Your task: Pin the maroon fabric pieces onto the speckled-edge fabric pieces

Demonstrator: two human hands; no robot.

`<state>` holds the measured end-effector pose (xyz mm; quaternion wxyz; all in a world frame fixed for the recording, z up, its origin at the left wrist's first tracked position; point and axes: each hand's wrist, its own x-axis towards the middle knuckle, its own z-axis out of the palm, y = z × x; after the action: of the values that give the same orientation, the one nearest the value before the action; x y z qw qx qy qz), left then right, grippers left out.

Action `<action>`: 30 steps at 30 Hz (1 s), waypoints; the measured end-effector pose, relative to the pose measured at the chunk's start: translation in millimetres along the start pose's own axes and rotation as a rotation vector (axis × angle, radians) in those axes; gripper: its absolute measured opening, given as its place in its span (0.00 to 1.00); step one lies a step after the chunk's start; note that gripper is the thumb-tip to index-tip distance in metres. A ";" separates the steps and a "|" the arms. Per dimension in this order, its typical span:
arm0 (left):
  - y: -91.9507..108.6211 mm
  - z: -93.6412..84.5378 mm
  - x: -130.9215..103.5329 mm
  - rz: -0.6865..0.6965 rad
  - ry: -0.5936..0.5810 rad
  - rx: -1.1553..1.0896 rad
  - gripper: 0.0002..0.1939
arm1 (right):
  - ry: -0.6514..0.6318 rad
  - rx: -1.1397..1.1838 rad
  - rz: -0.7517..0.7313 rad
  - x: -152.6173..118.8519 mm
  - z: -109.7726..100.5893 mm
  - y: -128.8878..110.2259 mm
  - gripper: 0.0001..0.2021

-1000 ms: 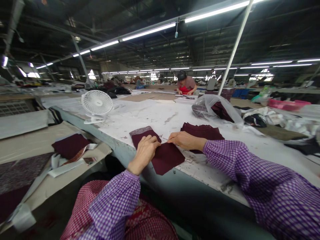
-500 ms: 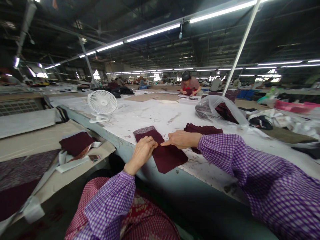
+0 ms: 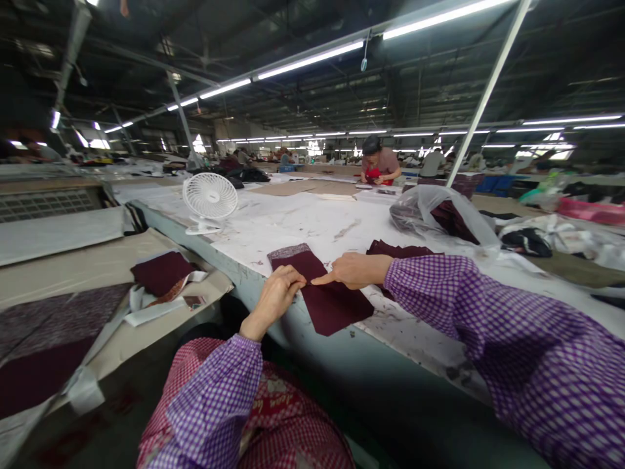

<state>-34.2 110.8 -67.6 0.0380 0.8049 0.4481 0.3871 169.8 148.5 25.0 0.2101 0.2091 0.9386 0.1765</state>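
A maroon fabric piece (image 3: 336, 309) lies at the table's near edge, its front corner reaching over that edge. A speckled grey-purple band (image 3: 289, 251) runs along its far end. My left hand (image 3: 279, 293) pinches the fabric's left side between thumb and fingertips. From the right, my right hand (image 3: 354, 270) touches the cloth beside that pinch with its stretched index fingertip; its other fingers curl under and are partly hidden. Behind my right wrist sits a stack of maroon pieces (image 3: 400, 248), partly covered by the forearm.
A white fan (image 3: 211, 195) stands on the white-covered table (image 3: 312, 218). Farther right lies a clear plastic bag (image 3: 420, 212) with maroon cloth inside. On a lower surface at left are more maroon pieces (image 3: 163, 273) and white strips. Across the table a person (image 3: 383, 163) bends over work.
The view has shifted slightly, so the table and fabric sit a little farther right. Both hands stay at the same spot on the maroon piece, left pinching, right index finger touching.
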 end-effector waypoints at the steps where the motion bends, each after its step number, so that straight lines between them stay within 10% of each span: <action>1: 0.3 -1.0 0.2 -0.004 -0.007 -0.014 0.08 | -0.005 -0.004 0.008 -0.3 -1.7 -1.8 0.33; 16: -13.2 4.7 4.8 -0.171 0.052 -0.119 0.11 | 0.102 0.022 0.114 7.0 3.3 -12.7 0.27; 22: -12.2 5.0 6.6 -0.151 0.015 -0.066 0.11 | 0.157 0.481 0.228 12.1 23.6 10.6 0.18; 30: -8.0 5.7 7.1 -0.189 -0.005 -0.002 0.14 | 0.324 0.718 0.023 5.4 18.4 26.1 0.02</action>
<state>-33.9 122.4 -70.6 0.0763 0.7598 0.5217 0.3804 182.3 177.8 18.6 -0.0292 0.2493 0.9593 -0.1297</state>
